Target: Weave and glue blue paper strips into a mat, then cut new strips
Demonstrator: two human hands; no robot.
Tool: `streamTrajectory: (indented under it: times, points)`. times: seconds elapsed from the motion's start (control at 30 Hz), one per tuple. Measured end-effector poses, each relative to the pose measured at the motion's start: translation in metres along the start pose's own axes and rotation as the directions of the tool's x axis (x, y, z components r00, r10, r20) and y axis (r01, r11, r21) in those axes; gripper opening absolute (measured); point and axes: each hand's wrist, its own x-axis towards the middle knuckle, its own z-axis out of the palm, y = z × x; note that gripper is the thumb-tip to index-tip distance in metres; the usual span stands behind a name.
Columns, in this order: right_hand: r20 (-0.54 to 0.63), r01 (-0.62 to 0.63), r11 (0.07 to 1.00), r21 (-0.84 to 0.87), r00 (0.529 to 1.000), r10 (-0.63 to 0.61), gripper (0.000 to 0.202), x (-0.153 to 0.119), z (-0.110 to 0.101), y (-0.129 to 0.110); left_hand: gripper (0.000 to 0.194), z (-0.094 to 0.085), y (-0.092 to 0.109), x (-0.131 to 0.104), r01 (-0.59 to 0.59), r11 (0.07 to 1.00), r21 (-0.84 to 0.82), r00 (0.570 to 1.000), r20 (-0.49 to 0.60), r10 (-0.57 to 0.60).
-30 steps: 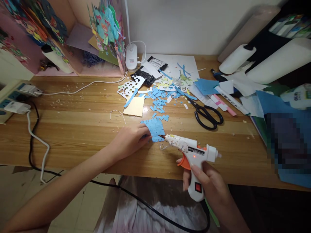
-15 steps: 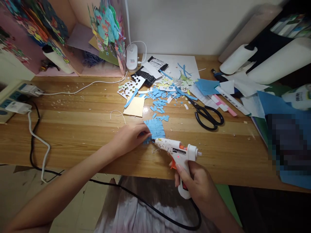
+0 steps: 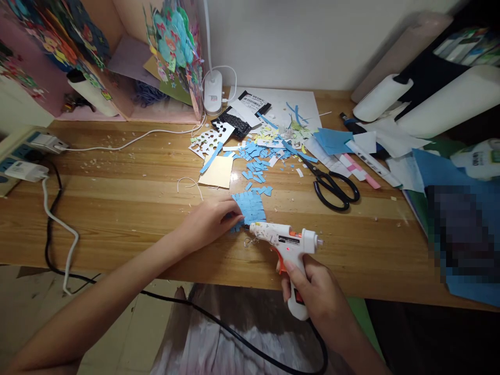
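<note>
A white hot glue gun [image 3: 289, 237] with an orange trigger is in my right hand [image 3: 322, 289], the fingers wrapped round its handle. Its dark nozzle points left at the lower edge of a blue paper piece [image 3: 252, 205], close to my left fingertips. That piece lies on the table and looks covered with small blue paper bits in rows. My left hand [image 3: 213, 219] is closed, thumb and fingers pinched together at the paper's left edge; part of the sheet is hidden under them. Thin glue strings hang below the nozzle.
Black-handled scissors [image 3: 336, 190] lie to the right. Blue paper scraps [image 3: 255, 151] and a cream card [image 3: 216, 172] are behind the hands. A power strip [image 3: 23, 156] stands at left; the gun's black cord [image 3: 219, 317] loops over the lap. White rolls [image 3: 383, 99] lean at back right.
The glue gun's rear has tilted very slightly, its nozzle staying at the paper's lower edge. My left hand keeps its place. The view has shifted a little.
</note>
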Motion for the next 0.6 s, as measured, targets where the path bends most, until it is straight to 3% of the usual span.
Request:
streamTrajectory:
  times: [0.17, 0.6]
  points:
    - [0.002, -0.016, 0.995, 0.094, 1.0, 0.016, 0.039, 0.0014, 0.0001, 0.0004, 0.01, 0.0005, -0.0013, -0.0002, 0.0, 1.0, -0.013, 1.0, -0.001, 0.0]
    - [0.013, -0.025, 0.996, 0.085, 1.0, 0.024, 0.04, 0.0041, 0.0008, 0.0022, 0.015, 0.0029, -0.0041, -0.0046, -0.03, 0.997, -0.072, 1.0, -0.006, 0.03]
